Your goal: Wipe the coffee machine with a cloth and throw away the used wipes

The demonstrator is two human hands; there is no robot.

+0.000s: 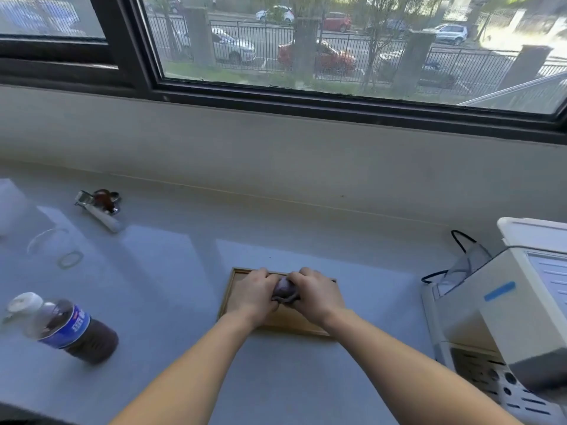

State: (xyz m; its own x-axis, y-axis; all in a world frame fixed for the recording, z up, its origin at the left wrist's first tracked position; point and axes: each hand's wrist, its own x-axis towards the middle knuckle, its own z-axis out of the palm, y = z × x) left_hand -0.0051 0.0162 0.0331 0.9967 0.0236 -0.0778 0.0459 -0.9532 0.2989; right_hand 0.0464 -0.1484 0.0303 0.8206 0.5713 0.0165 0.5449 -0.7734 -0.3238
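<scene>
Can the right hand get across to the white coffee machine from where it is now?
Probably yes: the right hand, gripping the crumpled purple cloth over the wooden tray, has bare grey countertop between it and the white coffee machine.

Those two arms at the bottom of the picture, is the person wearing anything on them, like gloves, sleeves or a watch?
Nothing that shows. The left hand and the right hand are both bare, with no gloves, and no rings are visible. Both forearms are uncovered up to the picture's lower edge: no sleeves, watch, bracelet or markings can be seen.
</scene>
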